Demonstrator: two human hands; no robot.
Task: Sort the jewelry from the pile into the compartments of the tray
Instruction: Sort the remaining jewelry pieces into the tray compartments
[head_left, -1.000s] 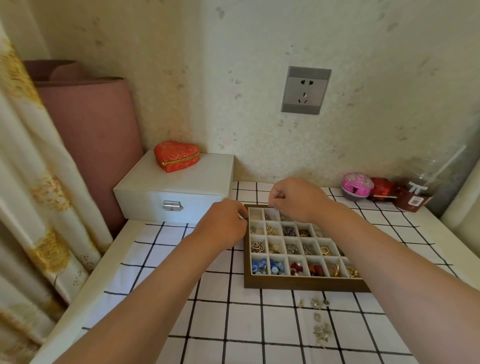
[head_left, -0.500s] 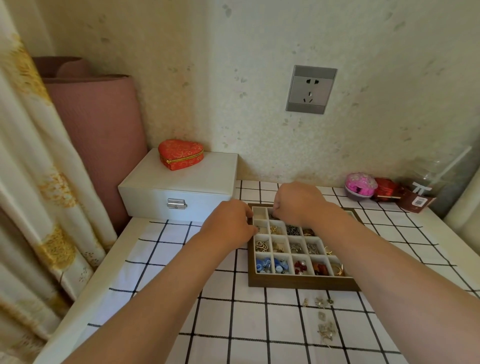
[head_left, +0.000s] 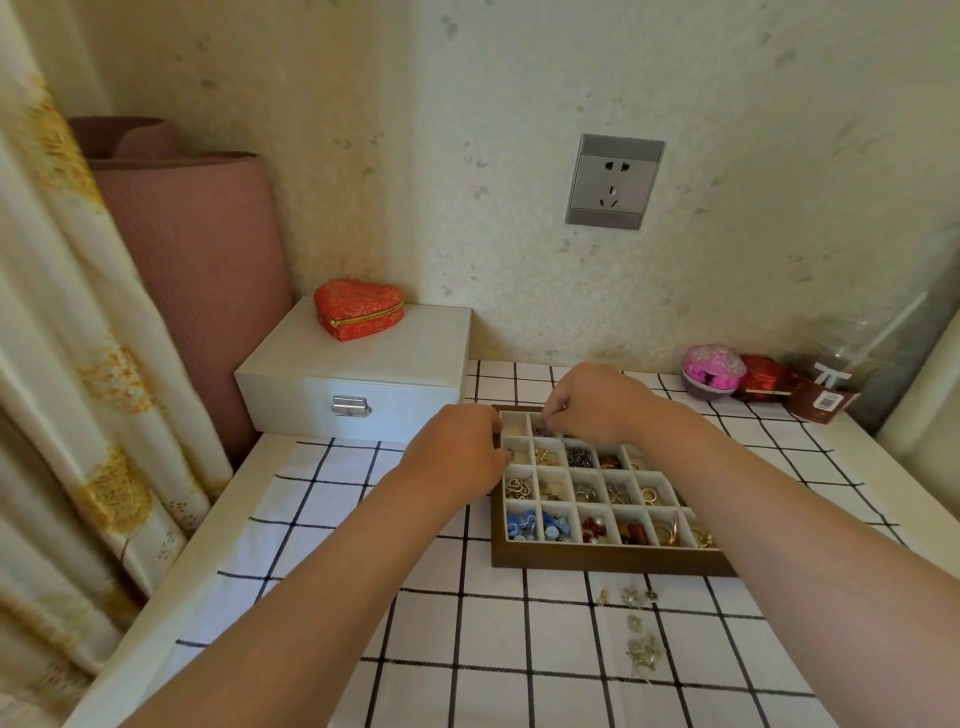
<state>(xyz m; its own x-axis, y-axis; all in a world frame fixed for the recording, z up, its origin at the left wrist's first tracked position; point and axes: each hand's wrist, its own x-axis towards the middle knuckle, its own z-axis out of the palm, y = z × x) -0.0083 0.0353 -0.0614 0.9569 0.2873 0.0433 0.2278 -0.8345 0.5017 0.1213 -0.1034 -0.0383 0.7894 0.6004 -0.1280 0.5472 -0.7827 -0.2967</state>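
Nearer than both hands, the jewelry pile lies on the checked cloth. The tray sits under the curled right hand. The left hand curls at its left rim. Whether either holds anything is unclear. Beyond them is a wall socket.

white box, red heart case on top | wall socket | pink rolled mat | curtain
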